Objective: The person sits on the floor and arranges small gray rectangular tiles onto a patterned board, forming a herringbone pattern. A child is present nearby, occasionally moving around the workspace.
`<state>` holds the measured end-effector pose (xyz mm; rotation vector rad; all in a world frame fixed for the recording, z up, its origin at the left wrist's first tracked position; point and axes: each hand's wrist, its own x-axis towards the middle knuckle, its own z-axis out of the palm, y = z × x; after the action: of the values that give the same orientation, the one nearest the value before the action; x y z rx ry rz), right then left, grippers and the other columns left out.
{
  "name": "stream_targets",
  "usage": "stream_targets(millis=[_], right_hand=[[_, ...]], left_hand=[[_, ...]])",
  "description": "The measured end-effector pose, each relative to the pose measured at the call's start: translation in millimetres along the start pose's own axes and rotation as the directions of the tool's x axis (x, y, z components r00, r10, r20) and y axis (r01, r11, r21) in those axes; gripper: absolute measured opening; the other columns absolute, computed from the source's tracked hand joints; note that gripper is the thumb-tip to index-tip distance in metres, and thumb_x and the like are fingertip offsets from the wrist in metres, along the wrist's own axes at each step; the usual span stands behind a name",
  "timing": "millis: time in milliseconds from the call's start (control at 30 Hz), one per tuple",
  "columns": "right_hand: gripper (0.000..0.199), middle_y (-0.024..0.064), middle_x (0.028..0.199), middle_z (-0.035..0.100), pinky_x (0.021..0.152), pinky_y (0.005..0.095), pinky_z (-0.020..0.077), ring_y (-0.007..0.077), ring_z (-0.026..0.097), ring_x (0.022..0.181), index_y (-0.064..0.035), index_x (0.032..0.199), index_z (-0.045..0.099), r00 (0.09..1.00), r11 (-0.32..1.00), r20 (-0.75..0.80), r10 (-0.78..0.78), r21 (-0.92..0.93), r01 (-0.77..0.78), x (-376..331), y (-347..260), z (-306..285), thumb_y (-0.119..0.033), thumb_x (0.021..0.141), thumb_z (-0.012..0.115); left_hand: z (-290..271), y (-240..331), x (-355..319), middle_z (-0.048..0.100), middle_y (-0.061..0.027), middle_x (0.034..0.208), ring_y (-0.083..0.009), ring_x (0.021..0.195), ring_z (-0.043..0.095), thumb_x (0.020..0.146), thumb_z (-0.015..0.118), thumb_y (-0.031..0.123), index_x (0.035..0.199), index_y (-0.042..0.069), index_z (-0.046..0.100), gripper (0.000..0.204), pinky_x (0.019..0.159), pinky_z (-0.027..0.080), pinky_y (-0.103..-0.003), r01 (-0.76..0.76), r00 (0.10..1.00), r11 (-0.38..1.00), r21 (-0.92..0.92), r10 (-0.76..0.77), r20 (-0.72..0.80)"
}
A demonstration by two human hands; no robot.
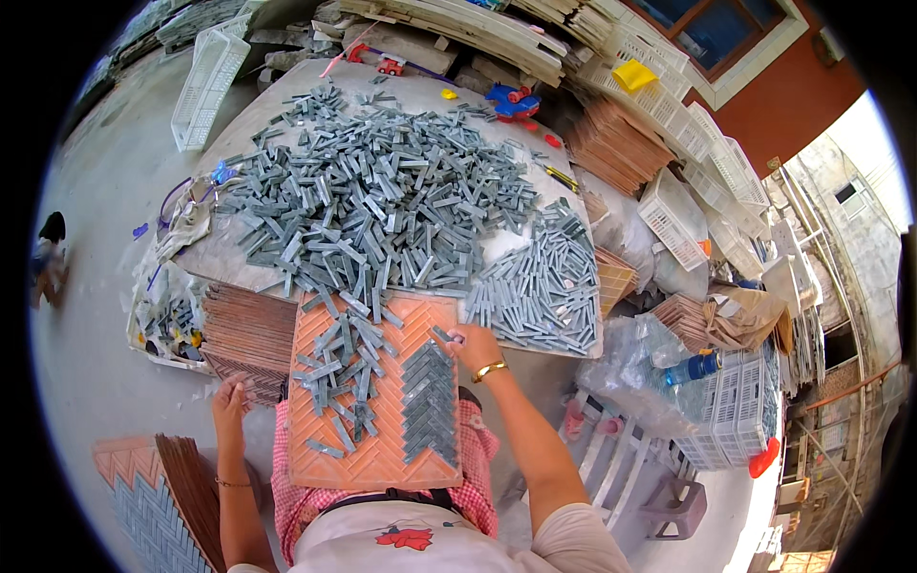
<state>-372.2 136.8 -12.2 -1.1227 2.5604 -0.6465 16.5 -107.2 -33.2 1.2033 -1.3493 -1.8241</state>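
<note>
well — grey strips (429, 406) in orange tray (384, 420)

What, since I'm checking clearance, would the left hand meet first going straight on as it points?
Likely the stack of brown boards ahead of the left hand, though depth is unclear.

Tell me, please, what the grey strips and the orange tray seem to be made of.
Grey strips: probably stone or ceramic, mostly matt, with crisp edges and varied greys. Orange tray: likely moulded plastic, dull, judging by its even colour and regular ridges.
</note>
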Motion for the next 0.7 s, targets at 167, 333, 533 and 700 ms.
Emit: stream_targets(millis=[167,333,533,700], right_hand=[[0.021,0.0116,0.08,0.066,0.066,0.0354,0.0491,0.0272,0.062,0.071,-0.0069,0.09,0.068,0.998,0.999,-0.057,0.002,0.046,0.0,-9.7,-5.0,14.9,-0.017,0.072,0.069],[0.01,0.0129,0.078,0.063,0.069,0.0415,0.0469,0.0314,0.059,0.079,-0.0072,0.083,0.064,0.993,0.985,-0.08,-0.083,-0.158,0.069,-8.6,-11.6,23.1,-0.016,0.078,0.061],[0.01,0.0145,0.077,0.062,0.067,0.0445,0.0466,0.0337,0.06,0.078,-0.0063,0.08,0.059,0.965,0.947,0.195,-0.176,-0.234,0.22,15.1,-27.2,-8.8,-0.016,0.081,0.056],[0.013,0.0149,0.079,0.063,0.067,0.0446,0.0474,0.0341,0.06,0.077,-0.0055,0.083,0.061,0.981,0.944,0.08,-0.179,-0.267,0.194,31.8,-32.3,5.8,-0.018,0.081,0.057]], left_hand=[[-2.7,-20.6,-24.3,0.061,-0.0034,0.093,-0.0076,0.073,0.054,0.092,0.055,0.02,0.112,0.002,0.055,0.028,0.062,0.044,-0.021,0.08,0.997,0.996,-0.041,-0.078,0.027],[-1.7,-19.9,-23.1,0.06,-0.0028,0.091,-0.0077,0.072,0.053,0.091,0.055,0.021,0.112,0.001,0.055,0.028,0.062,0.044,-0.02,0.078,0.997,0.997,0.002,-0.078,0.021],[11.9,-30.7,-25.3,0.063,-0.004,0.091,-0.0075,0.073,0.054,0.092,0.054,0.017,0.108,0.001,0.058,0.023,0.063,0.045,-0.021,0.018,0.997,0.999,0.049,-0.021,0.068],[24.6,-32.4,-35.2,0.063,-0.0037,0.09,-0.0073,0.072,0.055,0.092,0.053,0.014,0.105,-0.001,0.059,0.021,0.062,0.045,-0.021,0.032,0.992,0.995,0.09,-0.042,0.119]])
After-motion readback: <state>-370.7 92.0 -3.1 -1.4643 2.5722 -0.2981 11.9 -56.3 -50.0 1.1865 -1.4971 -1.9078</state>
